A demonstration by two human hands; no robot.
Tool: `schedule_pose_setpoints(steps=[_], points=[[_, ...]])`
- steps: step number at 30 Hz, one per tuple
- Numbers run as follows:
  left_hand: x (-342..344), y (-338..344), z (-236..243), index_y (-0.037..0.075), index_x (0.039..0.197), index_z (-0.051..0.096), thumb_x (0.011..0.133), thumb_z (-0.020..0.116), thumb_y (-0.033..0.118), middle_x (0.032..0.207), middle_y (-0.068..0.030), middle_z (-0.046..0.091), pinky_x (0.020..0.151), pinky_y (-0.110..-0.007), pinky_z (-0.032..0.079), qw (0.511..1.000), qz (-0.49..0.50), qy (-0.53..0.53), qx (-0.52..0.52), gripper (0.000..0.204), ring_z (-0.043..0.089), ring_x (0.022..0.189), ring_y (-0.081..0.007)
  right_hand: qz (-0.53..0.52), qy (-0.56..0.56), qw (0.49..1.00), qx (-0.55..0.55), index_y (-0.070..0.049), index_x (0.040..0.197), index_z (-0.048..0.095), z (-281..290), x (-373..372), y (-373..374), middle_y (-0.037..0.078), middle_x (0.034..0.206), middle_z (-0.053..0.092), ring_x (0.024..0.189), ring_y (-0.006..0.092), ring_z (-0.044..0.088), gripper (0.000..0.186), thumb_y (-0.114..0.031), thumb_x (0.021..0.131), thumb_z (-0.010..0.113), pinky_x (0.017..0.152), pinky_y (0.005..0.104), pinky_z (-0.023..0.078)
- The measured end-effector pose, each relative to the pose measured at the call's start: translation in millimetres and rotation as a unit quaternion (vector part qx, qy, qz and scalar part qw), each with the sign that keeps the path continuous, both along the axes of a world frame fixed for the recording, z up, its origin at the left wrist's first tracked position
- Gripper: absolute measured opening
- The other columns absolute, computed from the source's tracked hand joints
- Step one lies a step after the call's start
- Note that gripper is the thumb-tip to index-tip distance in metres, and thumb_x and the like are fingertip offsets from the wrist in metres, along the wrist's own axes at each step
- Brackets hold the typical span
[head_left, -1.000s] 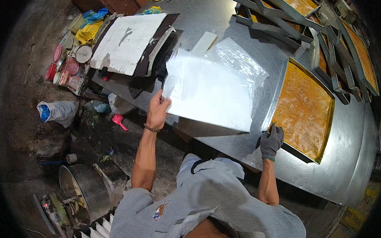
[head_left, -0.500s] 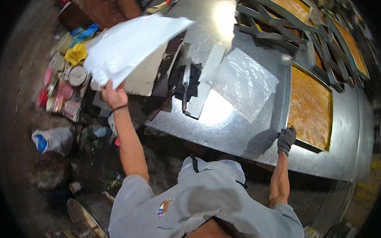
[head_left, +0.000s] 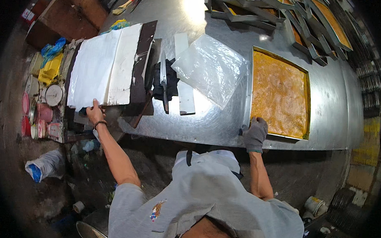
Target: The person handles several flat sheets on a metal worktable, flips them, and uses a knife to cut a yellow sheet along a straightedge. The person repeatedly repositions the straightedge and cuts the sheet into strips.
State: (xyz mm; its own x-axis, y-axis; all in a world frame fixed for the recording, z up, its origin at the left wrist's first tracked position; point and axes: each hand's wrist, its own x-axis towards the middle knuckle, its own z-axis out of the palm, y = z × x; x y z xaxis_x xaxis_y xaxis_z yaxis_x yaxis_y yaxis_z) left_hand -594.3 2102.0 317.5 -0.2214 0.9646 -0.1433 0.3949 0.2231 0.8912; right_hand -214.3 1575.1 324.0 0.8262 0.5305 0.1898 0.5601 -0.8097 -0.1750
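Observation:
A white plastic sheet (head_left: 93, 68) lies flat over part of a cream-coloured board (head_left: 123, 69) on the left. At the sheet's near edge, my bare left hand (head_left: 96, 115) pinches it between thumb and fingers. My right hand (head_left: 256, 134), in a grey glove, is closed around the near left corner of a shallow metal tray (head_left: 283, 137). An orange-brown slab (head_left: 280, 97) fills that tray. Between my hands, a clear plastic sheet (head_left: 213, 73) rests on the metal table (head_left: 215, 124), partly over a flat pale strip (head_left: 186, 99). Beside the strip, a long knife (head_left: 163, 77) lies on black cloth (head_left: 172, 78).
More metal trays (head_left: 250, 15) with orange contents are piled crookedly at the far right. Left of the board stand a round scale (head_left: 53, 95), a yellow container (head_left: 51, 69) and several tubs. A brush (head_left: 123, 6) lies at the far left, near wooden boxes (head_left: 69, 18).
The white sheet, lifted and billowing before, has come down onto the board with my left hand lower. My right hand stays at the tray's corner. The view has turned.

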Motion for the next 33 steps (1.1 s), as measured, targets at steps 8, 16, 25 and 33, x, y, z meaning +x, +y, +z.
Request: schedule_pose_setpoints(steps=[8, 16, 25, 33], points=[[97, -163, 20, 0.000, 0.117, 0.066, 0.089, 0.076, 0.014, 0.112, -0.0119, 0.061, 0.084, -0.038, 0.051, 0.909, -0.108, 0.187, 0.356, 0.033, 0.062, 0.095, -0.0250, 0.237, 0.103, 0.964, -0.057, -0.001, 0.112, 0.069, -29, 24, 141, 0.021, 0.103, 0.066, 0.101, 0.0400, 0.063, 0.034, -0.020, 0.084, 0.068, 0.089, 0.0494, 0.051], [187, -250, -17, 0.004, 0.112, 0.071, 0.087, 0.076, 0.022, 0.101, -0.0129, 0.069, 0.082, -0.041, 0.052, 0.915, -0.380, 0.079, 0.112, 0.032, 0.067, 0.093, -0.0294, 0.318, 0.132, 0.936, -0.071, -0.001, 0.096, 0.076, -23, 74, 179, 0.014, 0.094, 0.077, 0.085, 0.0345, 0.073, 0.024, -0.021, 0.090, 0.066, 0.081, 0.0437, 0.056], [305, -216, 59, 0.001, 0.144, 0.050, 0.089, 0.079, 0.040, 0.118, -0.0142, 0.069, 0.086, -0.033, 0.054, 0.847, -0.433, -0.282, -0.128, 0.073, 0.064, 0.104, -0.0218, 0.232, 0.347, 0.900, 0.124, -0.003, 0.094, 0.079, 145, 79, 165, 0.005, 0.077, 0.072, 0.067, 0.0096, 0.061, 0.023, -0.025, 0.087, 0.080, 0.066, 0.0318, 0.053], [288, -150, 113, 0.005, 0.113, 0.072, 0.083, 0.071, 0.011, 0.090, -0.0137, 0.076, 0.082, -0.036, 0.057, 0.800, -0.578, -0.023, 0.160, 0.030, 0.074, 0.084, -0.0221, 0.250, -0.045, 0.934, 0.252, -0.003, 0.104, 0.067, 220, 125, 96, 0.015, 0.089, 0.068, 0.083, 0.0294, 0.067, 0.024, -0.024, 0.095, 0.069, 0.080, 0.0386, 0.053]])
